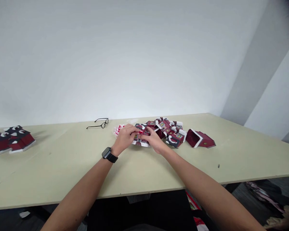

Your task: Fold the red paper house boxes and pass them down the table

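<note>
My left hand (124,138) and my right hand (151,140) meet above a heap of red and white cardboard model-house pieces (165,130). Both pinch a small red card piece (141,131), mostly hidden by my fingers. The heap shows printed windows and white snow trim, and it touches the heels of both hands. Just beyond my left hand lies a scrap of red-and-white patterned paper (118,130). To the right of the heap, a hollow red card house part (199,139) lies on its side, apart from my hands.
Finished-looking red card houses with dark snow-patched roofs (11,139) stand at the far left of the pale green table (62,160). Black-framed glasses (100,123) lie at the back. A wall rises behind the table. A black watch (109,155) circles my left wrist.
</note>
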Demonstrator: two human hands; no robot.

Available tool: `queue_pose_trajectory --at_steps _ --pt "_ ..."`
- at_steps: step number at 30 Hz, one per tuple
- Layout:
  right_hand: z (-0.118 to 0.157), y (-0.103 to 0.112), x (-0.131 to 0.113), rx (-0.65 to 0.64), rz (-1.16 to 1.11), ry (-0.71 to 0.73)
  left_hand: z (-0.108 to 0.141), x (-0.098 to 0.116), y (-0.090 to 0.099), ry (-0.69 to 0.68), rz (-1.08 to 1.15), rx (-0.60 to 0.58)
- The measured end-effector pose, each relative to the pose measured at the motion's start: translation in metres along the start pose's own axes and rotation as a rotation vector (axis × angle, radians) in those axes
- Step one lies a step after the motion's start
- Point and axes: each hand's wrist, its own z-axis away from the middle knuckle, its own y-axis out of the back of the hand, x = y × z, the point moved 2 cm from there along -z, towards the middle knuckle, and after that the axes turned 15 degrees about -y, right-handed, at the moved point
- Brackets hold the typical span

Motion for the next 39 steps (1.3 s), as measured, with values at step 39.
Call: queue_pose_trajectory --at_steps 39 --pt "0.0023 0.0049 -0.0055 -0.059 -0.012 0.083 -0.0063 0.0006 0.004 0.323 0.349 0.145"
